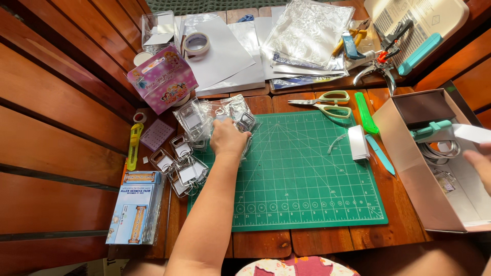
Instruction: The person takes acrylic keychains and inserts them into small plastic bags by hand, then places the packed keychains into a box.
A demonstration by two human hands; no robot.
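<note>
Counting what I see on my table

I count one green cutting mat (307,179), one pair of scissors (322,104), one yellow utility knife (134,145), one roll of tape (196,44), one pink gift box (162,77), one open cardboard box (404,153) and one stack of printed cards (135,207). Two of my hands show: my left hand (228,138) and my right hand (481,166). The bagged keychains (197,140) lie heaped, too tangled for an exact count.
</note>
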